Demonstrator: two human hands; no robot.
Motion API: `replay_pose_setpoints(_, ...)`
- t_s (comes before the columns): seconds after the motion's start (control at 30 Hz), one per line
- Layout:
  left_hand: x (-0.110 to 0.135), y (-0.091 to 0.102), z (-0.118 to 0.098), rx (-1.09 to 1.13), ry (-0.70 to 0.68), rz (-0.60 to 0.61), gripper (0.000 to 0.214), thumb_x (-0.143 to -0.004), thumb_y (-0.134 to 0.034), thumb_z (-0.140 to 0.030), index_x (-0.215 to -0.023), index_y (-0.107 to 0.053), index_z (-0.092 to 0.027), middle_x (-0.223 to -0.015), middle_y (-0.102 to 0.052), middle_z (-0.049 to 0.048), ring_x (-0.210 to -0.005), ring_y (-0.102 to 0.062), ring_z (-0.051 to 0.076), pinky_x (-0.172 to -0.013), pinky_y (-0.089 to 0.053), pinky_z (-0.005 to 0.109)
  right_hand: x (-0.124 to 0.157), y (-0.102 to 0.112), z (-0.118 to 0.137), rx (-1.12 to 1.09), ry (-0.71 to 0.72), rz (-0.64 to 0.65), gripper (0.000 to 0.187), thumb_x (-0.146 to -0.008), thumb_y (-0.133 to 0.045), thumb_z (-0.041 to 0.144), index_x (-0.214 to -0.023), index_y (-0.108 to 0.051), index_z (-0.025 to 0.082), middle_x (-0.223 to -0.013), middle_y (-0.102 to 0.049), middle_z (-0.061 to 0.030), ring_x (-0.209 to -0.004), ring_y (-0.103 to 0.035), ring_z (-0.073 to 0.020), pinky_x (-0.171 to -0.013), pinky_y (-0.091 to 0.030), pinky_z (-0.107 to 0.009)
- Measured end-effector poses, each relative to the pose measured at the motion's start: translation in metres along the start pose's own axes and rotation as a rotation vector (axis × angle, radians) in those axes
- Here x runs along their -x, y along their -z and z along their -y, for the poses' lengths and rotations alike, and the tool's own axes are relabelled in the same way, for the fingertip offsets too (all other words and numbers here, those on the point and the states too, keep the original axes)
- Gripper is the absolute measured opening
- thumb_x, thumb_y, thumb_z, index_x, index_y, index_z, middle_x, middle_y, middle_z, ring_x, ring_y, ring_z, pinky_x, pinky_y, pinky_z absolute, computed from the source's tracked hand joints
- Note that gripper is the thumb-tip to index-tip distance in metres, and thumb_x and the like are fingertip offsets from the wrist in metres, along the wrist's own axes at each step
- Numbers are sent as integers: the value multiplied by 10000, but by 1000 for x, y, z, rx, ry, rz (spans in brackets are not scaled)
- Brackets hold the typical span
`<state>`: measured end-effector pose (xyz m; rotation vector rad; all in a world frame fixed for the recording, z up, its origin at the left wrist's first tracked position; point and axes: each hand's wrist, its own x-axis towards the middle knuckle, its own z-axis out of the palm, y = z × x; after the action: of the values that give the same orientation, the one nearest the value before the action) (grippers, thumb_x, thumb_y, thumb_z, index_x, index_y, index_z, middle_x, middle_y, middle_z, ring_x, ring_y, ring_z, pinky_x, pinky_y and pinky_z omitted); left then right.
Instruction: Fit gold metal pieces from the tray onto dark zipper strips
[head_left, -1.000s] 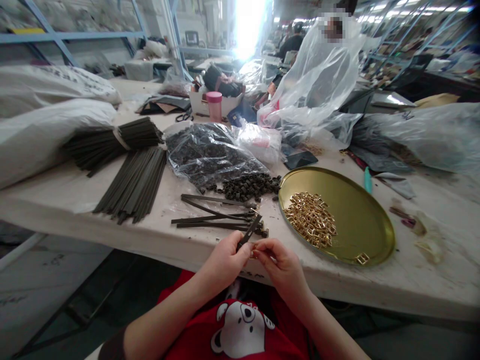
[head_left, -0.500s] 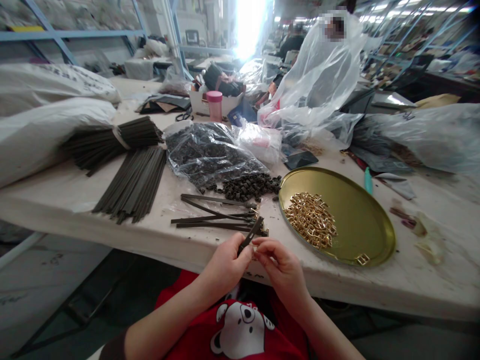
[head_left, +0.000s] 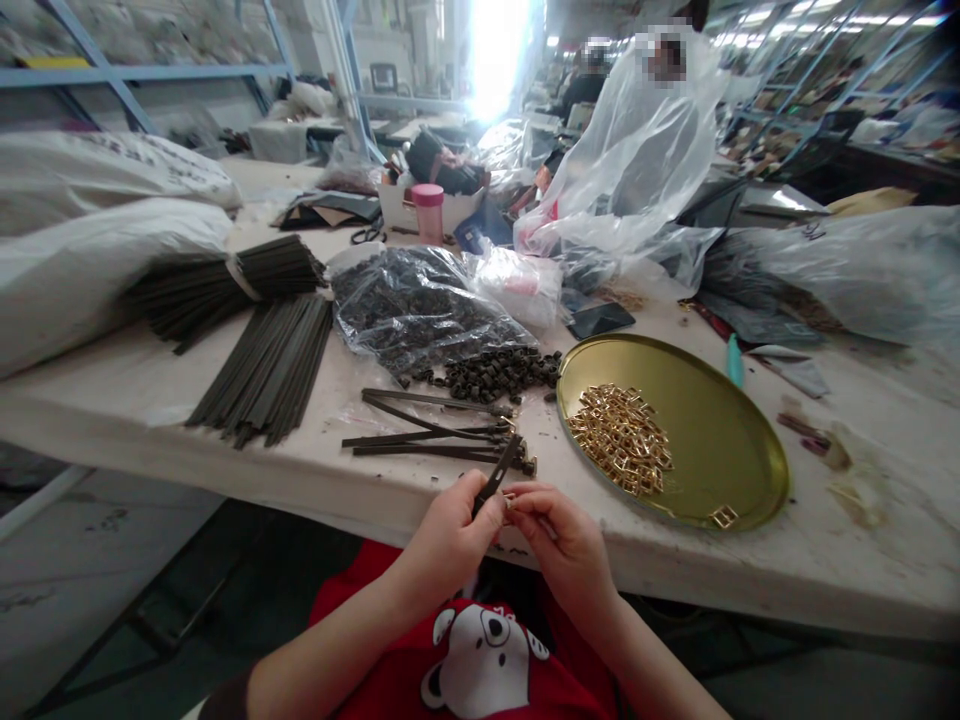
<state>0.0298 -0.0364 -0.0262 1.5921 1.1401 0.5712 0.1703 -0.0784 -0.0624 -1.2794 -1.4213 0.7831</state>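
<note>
My left hand [head_left: 457,525] is closed around a dark narrow strap [head_left: 498,471], whose slotted end sticks up past the thumb. My right hand [head_left: 561,530] pinches a small gold buckle [head_left: 510,501] right beside the strap; fingers hide most of it. Just beyond my hands lie several dark straps [head_left: 427,449] with gold buckles at their right ends. To the right, a round gold tray [head_left: 720,430] bears a heap of gold buckles [head_left: 621,438], with a single buckle [head_left: 724,517] apart near its front rim.
Small black loops [head_left: 502,374] spill from a clear plastic bag [head_left: 420,305]. At left lie a loose stack of strips [head_left: 266,370] and a tied bundle [head_left: 247,272] by white sacks [head_left: 112,260]. A pink-lidded jar [head_left: 428,213] stands behind; a teal-handled tool [head_left: 734,360] lies right of the tray.
Both hands stay together at the table's front edge. The strap's end has shifted slightly left and down, and a bit of gold now shows between my fingertips.
</note>
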Motion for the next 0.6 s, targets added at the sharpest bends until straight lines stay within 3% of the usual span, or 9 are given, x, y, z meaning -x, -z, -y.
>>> replay_pose_setpoints(0.27, 0, -1, 2, -5, 47, 34, 171, -829, -397, -276, -691, -432, -180, -616, -427, -49, -604, -410, 116, -554, -323, 222, 4, 9, -4, 103, 82, 101, 139, -809, -529, 162, -814, -643, 240, -981, -644, -62, -889, -612, -180, -777, -493, -309)
replay_pose_setpoints(0.33, 0, -1, 2, -31, 28, 43, 174, -831, -396, -278, -685, -418, -185, -619, -423, -52, -610, -410, 117, -559, -317, 223, 3, 7, -5, 37, 26, 81, 109, -797, -550, 166, -788, -638, 231, -964, -643, -55, -881, -608, -178, -777, -489, -306)
replay_pose_setpoints(0.5, -1, -1, 3, -86, 3, 54, 168, -822, -401, -269, -672, -386, -195, -611, -417, -55, -595, -399, 119, -542, -293, 226, 0, -1, -2, -300, -288, 26, 84, -764, -605, 233, -692, -583, 198, -844, -647, -25, -717, -610, -149, -651, -511, -268)
replay_pose_setpoints(0.6, -1, -2, 4, -68, 30, 54, 164, -815, -405, -256, -665, -377, -197, -599, -410, -57, -586, -396, 119, -537, -294, 226, 0, -2, 0, -283, -276, 26, 86, -765, -606, 228, -687, -588, 198, -820, -640, -20, -727, -606, -148, -661, -504, -263)
